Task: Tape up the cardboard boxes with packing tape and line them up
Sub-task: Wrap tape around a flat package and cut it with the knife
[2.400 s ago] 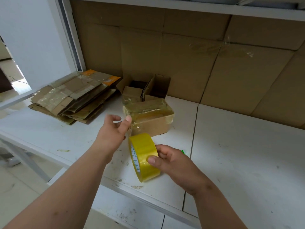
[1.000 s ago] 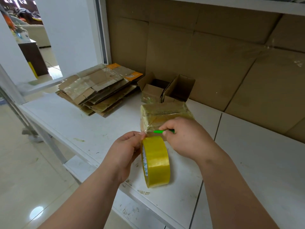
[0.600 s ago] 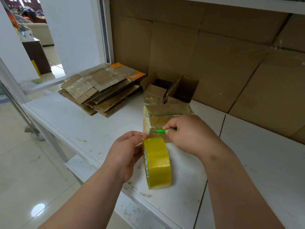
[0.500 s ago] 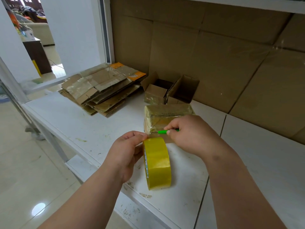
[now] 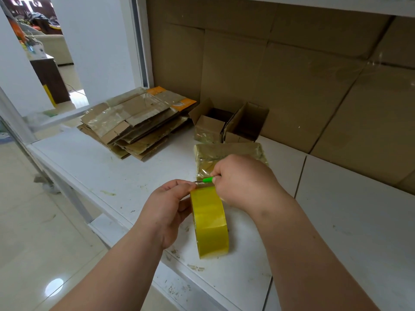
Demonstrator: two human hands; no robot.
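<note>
While the left hand (image 5: 167,208) pinches the tape roll (image 5: 210,223) upright at the table (image 5: 359,232) edge, keeping the strip taut, the right hand (image 5: 244,180) grips a green cutter (image 5: 207,180), probably a small blade, at the roll's twelve o'clock to sever it. The taped box (image 5: 229,151) sits just beyond, toward twelve.

Both forearms reach forward from the bottom edge, bare, and the 2 hands meet in the middle. The left hand (image 5: 168,205) is curled, its fingers and thumb pinching at the top. The right hand (image 5: 243,179) is closed with knuckles upward, gripping something thin between the fingers
</note>
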